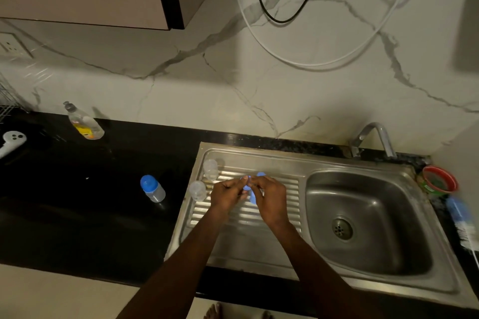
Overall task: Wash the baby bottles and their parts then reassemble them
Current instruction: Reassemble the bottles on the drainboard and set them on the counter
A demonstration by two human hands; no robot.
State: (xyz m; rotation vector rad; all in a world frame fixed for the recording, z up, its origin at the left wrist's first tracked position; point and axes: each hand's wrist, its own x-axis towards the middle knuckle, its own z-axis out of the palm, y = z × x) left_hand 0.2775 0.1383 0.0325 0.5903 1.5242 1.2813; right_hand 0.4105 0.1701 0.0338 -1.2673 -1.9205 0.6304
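Both hands meet over the ribbed drainboard [290, 197]. Left hand [228, 195] and right hand [269, 198] curl their fingers around small blue bottle parts [248, 184], pinched between the fingertips. Two clear bottles [198, 190] stand just left of them.

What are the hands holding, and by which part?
Both hands, left and right, pinch a small blue bottle part at its edges; which part cannot be told.
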